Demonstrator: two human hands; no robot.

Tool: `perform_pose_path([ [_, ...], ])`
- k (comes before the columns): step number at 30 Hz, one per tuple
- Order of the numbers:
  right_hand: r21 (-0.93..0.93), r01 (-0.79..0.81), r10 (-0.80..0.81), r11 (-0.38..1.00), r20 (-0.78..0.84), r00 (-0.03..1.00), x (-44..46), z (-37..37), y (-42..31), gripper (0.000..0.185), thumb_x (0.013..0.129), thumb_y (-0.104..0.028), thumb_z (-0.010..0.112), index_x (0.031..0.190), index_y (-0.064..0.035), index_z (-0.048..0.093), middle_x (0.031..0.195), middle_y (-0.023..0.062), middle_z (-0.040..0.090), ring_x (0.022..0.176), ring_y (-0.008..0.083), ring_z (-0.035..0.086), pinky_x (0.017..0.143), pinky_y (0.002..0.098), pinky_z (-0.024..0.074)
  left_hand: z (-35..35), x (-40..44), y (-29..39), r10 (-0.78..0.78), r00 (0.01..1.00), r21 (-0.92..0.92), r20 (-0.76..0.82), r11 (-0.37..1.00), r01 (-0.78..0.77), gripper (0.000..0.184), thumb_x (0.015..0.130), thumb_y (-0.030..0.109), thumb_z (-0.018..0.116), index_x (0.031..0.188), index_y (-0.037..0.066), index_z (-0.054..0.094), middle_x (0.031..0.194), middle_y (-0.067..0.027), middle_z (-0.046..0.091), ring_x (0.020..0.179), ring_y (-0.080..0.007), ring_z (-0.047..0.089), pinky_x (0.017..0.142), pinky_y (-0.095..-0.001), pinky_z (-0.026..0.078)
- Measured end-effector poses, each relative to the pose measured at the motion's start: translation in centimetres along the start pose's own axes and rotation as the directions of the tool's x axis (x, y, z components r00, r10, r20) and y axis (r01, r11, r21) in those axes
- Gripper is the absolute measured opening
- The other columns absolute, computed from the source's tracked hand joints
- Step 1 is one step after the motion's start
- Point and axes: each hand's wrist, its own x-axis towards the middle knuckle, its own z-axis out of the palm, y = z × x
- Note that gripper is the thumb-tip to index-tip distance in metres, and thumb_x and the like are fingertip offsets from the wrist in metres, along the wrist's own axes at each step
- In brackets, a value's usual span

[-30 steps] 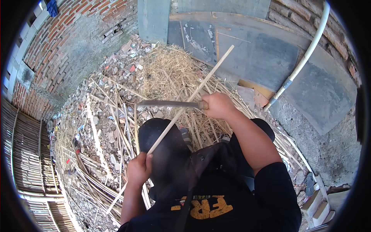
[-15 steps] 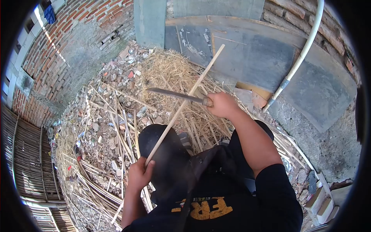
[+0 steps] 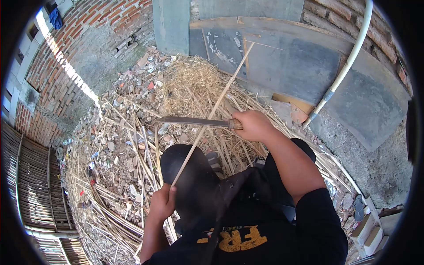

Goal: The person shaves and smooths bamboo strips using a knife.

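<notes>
One person sits low over the ground, seen from beside the shoulder, in a black T-shirt (image 3: 282, 221) with orange-yellow lettering (image 3: 243, 240) across it. Two dark-clad knees (image 3: 187, 161) stand apart just beyond. Near and to the left, the left hand (image 3: 161, 203) has its fingers closed around the near end of a long, pale, slender strip (image 3: 221, 97), the thumb laid along it. From this grip the strip slants over the left knee, away and to the right, its far end in front of the grey panels. Farther off and to the right, the right hand (image 3: 252, 126) has its fingers wrapped about the handle of a long-bladed knife (image 3: 194, 120). The blade points left and crosses the strip near its middle; whether the edge touches it, an observer here cannot tell.

Around the knees the ground bears rubble (image 3: 132, 165), with loose strips (image 3: 121, 210) lying in a heap on the left. A mound of dry straw (image 3: 190, 81) rises beyond the knife. To the far left stand slatted screens (image 3: 35, 176); behind the rubble runs a brick wall (image 3: 84, 37), crossed by a narrow band of sunlight (image 3: 70, 73). At the far right, large grey panels (image 3: 304, 66) lean upright, and a pale pipe (image 3: 346, 68) slopes down before them.
</notes>
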Motion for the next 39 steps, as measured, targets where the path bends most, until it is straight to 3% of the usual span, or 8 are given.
perform_pose_path([
  [6, -0.028, 0.0, 0.005, 1.0, 0.173, 0.985, 0.1, 0.1, -2.2, 0.032, 0.081, -0.028, 0.078, 0.107, -0.0135, 0.068, 0.085, 0.0168, 0.073, 0.086, 0.041, 0.071, 0.076, 0.0526, 0.0551, 0.1, 0.3, 1.2, 0.001, 1.0, 0.028, -0.002, 1.0, -0.001, 0.033, 0.107, 0.027, 0.055, 0.086, 0.001, 0.053, 0.069, -0.0283, 0.061, 0.071, -0.0531, 0.062, 0.062, -0.0583, 0.046],
  [12, 0.117, -0.241, 0.23, 0.963, 0.1, 0.968, 2.5, 2.1, 1.0, 0.027, 0.083, -0.023, 0.072, 0.109, -0.0163, 0.072, 0.096, 0.014, 0.075, 0.093, 0.0371, 0.073, 0.082, 0.0504, 0.0581, 0.3, 0.1, 1.1, -0.005, 1.0, 0.067, -0.029, 0.998, 0.007, 0.033, 0.107, 0.027, 0.054, 0.087, 0.001, 0.053, 0.069, -0.0282, 0.061, 0.072, -0.0534, 0.062, 0.063, -0.0578, 0.046],
  [15, 0.027, -0.128, 0.126, 0.991, 0.075, 0.989, 1.2, 1.4, -1.4, 0.027, 0.082, -0.023, 0.076, 0.106, -0.0114, 0.071, 0.084, 0.0186, 0.072, 0.089, 0.0388, 0.072, 0.079, 0.0496, 0.0563, -0.5, 0.3, 1.0, -0.007, 1.0, 0.058, 0.022, 0.998, 0.006, 0.033, 0.107, 0.027, 0.054, 0.087, 0.001, 0.053, 0.07, -0.0282, 0.061, 0.073, -0.0533, 0.062, 0.063, -0.0569, 0.046],
  [18, -0.094, 0.015, 0.002, 0.995, 0.174, 0.985, 0.4, 1.3, -3.7, 0.031, 0.081, -0.022, 0.075, 0.111, -0.012, 0.073, 0.087, 0.0187, 0.072, 0.09, 0.039, 0.072, 0.079, 0.049, 0.0565, -1.0, 0.9, 0.7, -0.009, 0.997, 0.001, 0.083, 1.0, 0.009, 0.034, 0.108, 0.028, 0.053, 0.087, 0.001, 0.053, 0.071, -0.0283, 0.061, 0.074, -0.0527, 0.062, 0.065, -0.056, 0.046],
  [21, 0.132, -0.145, 0.129, 0.981, 0.123, 0.984, 1.6, 2.3, -0.6, 0.032, 0.08, -0.021, 0.074, 0.111, -0.0117, 0.072, 0.09, 0.0187, 0.073, 0.091, 0.0403, 0.071, 0.08, 0.0495, 0.057, -0.5, 1.0, 0.1, -0.011, 0.997, -0.007, 0.072, 1.0, 0.012, 0.035, 0.108, 0.028, 0.052, 0.087, 0.001, 0.054, 0.072, -0.0282, 0.061, 0.075, -0.0528, 0.062, 0.065, -0.0561, 0.046],
  [27, 0.114, -0.205, 0.199, 0.972, 0.065, 0.978, 2.2, 2.7, -0.4, 0.027, 0.079, -0.018, 0.072, 0.106, -0.0149, 0.074, 0.094, 0.0173, 0.074, 0.092, 0.0403, 0.072, 0.081, 0.051, 0.057, -0.4, 1.2, -0.3, 0.019, 0.999, 0.007, 0.037, 1.0, -0.019, 0.034, 0.109, 0.029, 0.051, 0.088, 0.001, 0.054, 0.073, -0.0282, 0.062, 0.076, -0.053, 0.062, 0.066, -0.0572, 0.046],
  [30, -0.028, -0.052, 0.056, 0.998, 0.189, 0.98, 1.2, 2.2, -3.0, 0.028, 0.079, -0.019, 0.072, 0.107, -0.0157, 0.074, 0.094, 0.0177, 0.074, 0.091, 0.0401, 0.072, 0.081, 0.0509, 0.0571, -0.5, 0.9, 1.1, -0.015, 0.999, 0.101, 0.038, 0.995, 0.011, 0.034, 0.109, 0.028, 0.051, 0.088, 0.001, 0.054, 0.073, -0.0281, 0.062, 0.076, -0.053, 0.062, 0.066, -0.0583, 0.046],
  [39, 0.074, -0.185, 0.175, 0.98, 0.133, 0.976, 2.3, 2.1, -0.9, 0.024, 0.081, -0.02, 0.072, 0.104, -0.0144, 0.072, 0.09, 0.0153, 0.073, 0.091, 0.0389, 0.072, 0.08, 0.0515, 0.0572, 0.3, 1.0, -0.1, 0.006, 1.0, 0.06, -0.009, 0.998, -0.005, 0.031, 0.108, 0.027, 0.052, 0.089, 0.003, 0.054, 0.072, -0.0276, 0.063, 0.073, -0.0526, 0.063, 0.065, -0.0601, 0.047],
])
